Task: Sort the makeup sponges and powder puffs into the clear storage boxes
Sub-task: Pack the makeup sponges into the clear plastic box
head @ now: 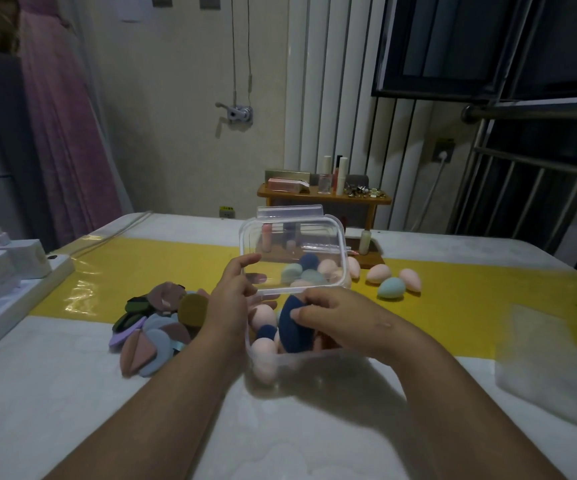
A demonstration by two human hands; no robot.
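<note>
A clear storage box (318,360) stands on the table in front of me with pink and dark blue egg sponges inside. My left hand (233,296) grips the box's clear lid (292,252) and holds it tilted up behind the box. My right hand (328,315) pinches a large dark blue sponge (292,332) over the box. To the left lies a pile of flat powder puffs (157,323) in several colours. Loose pink sponges (379,273) and a teal sponge (391,287) lie behind on the yellow strip.
A white power strip (6,296) with chargers sits at the table's left edge. A folded white cloth (554,372) lies at the right. A small wooden stand (325,197) with cosmetics stands beyond the table. More small bottles show through the lid.
</note>
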